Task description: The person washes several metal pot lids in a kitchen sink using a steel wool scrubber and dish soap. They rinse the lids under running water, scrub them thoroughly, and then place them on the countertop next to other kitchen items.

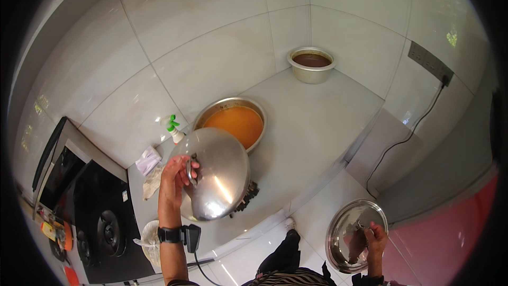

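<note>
My left hand (pixel 180 170) grips the loop handle of a large domed metal lid (pixel 222 159). This lid is held tilted over the counter, covering the near left part of a wide metal pot (pixel 260 107) that contains orange liquid (pixel 238 121). Low on the right, beyond the counter's front edge, my right hand (pixel 376 238) has hold of a smaller, shiny metal lid (pixel 345 230) by its handle. In the far corner of the counter stands a smaller metal pot (pixel 311 74), uncovered, with dark brown liquid inside.
A spray bottle (pixel 174 129), a tissue pack (pixel 148 160) and a cloth (pixel 153 182) lie left of the wide pot. Further left is a black gas hob (pixel 109 232). A dark slatted object (pixel 248 196) shows partly under the large lid. A cord (pixel 412 137) hangs from the wall socket strip (pixel 430 62).
</note>
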